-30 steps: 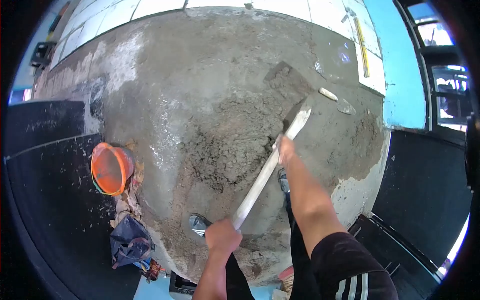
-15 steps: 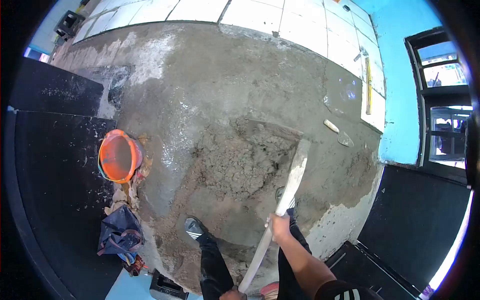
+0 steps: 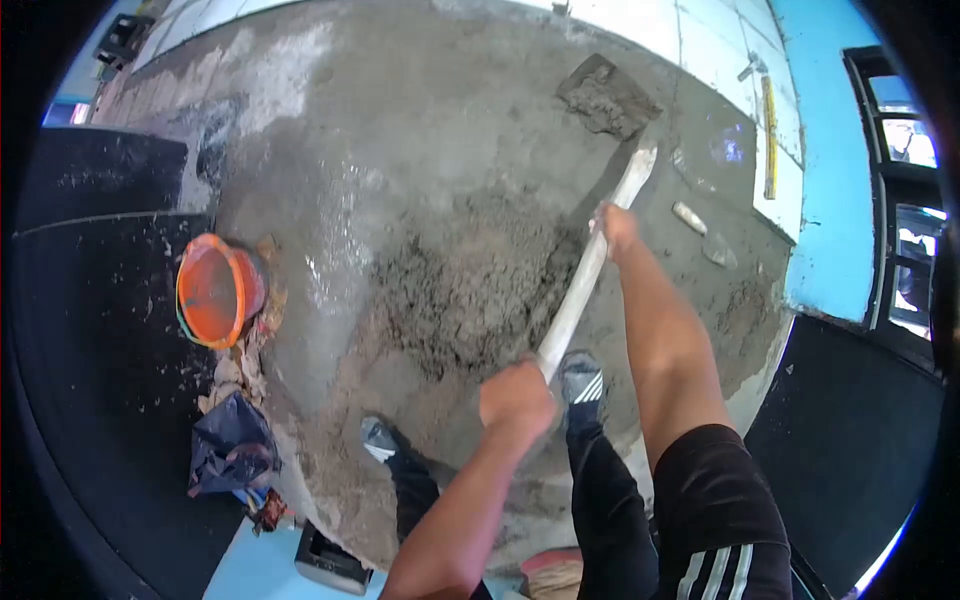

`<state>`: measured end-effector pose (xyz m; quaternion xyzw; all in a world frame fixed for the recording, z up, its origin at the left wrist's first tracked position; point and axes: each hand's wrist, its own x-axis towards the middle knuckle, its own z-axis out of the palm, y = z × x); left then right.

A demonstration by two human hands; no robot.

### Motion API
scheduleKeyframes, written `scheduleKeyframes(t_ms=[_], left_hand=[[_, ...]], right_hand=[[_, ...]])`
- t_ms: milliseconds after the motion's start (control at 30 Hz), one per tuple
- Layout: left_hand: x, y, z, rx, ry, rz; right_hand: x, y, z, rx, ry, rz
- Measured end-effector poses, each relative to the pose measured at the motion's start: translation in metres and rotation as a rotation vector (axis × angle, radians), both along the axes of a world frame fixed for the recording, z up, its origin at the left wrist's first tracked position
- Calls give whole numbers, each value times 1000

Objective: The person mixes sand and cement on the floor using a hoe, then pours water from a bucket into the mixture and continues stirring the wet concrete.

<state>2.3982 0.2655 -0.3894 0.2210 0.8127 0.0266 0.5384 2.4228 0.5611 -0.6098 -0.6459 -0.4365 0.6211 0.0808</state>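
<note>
A hoe (image 3: 572, 312) with a pale wooden handle slants up and right across the floor. Around the near end of its handle my left hand (image 3: 518, 398) is closed. My right hand (image 3: 617, 228) grips the shaft higher up, close to the blade. The wide blade carries grey wet mortar (image 3: 605, 98) and is out over the smooth far part of the floor. Between my feet and the blade lies a rough heap of mortar (image 3: 460, 290). A pointing trowel (image 3: 690, 217) with a pale handle rests on the wet floor right of the hoe.
An orange bucket (image 3: 246, 290) stands at left, beside a dark plastic bag (image 3: 232, 445). White tiles (image 3: 715, 45) line the far edge, with a yellow straight tool (image 3: 769, 140) and a hammer (image 3: 752, 67) on them. A blue wall (image 3: 835, 200) with windows rises at right.
The hoe has swung forward and right, away from the heap, with mortar on its blade. Both hands have moved forward with the handle; my left hand has come up from the bottom edge.
</note>
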Motion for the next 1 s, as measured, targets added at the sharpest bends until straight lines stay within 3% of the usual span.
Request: scheduleKeyframes(t_ms=[167, 233, 300, 333, 400, 467, 500, 567, 667, 733, 767, 867, 933, 1000], left_hand=[[18, -83, 9, -32, -141, 8], [36, -121, 28, -98, -149, 18], [54, -170, 43, -71, -144, 85], [64, -192, 50, -143, -200, 74], [92, -236, 63, -216, -253, 87], [123, -267, 80, -197, -248, 139], [140, -270, 88, -177, -250, 170], [176, -277, 103, -226, -324, 236], [257, -340, 89, 260, -496, 709], [226, -330, 133, 168, -739, 1037], [214, -328, 147, 116, -859, 1194], [229, -346, 107, -58, -860, 956], [253, -350, 68, -154, -868, 814], [279, -363, 65, -226, -804, 744]], right_hand=[[-4, -97, 43, 30, -185, -64], [17, -140, 35, 54, -247, 204], [23, -196, 51, -72, -242, 40], [46, -223, 22, 36, -338, 258], [85, -278, 0, 139, -400, 445], [72, -306, 67, 53, -390, 301], [52, -308, 138, -24, -411, 189], [90, -325, 138, 285, -523, 463], [112, -339, 170, 204, -255, 396], [83, -344, 248, 28, -140, 368], [103, -342, 199, -214, -155, 222], [54, -321, 186, -528, 207, 57], [34, -326, 176, -483, 126, 178], [38, -354, 187, -436, 63, 221]])
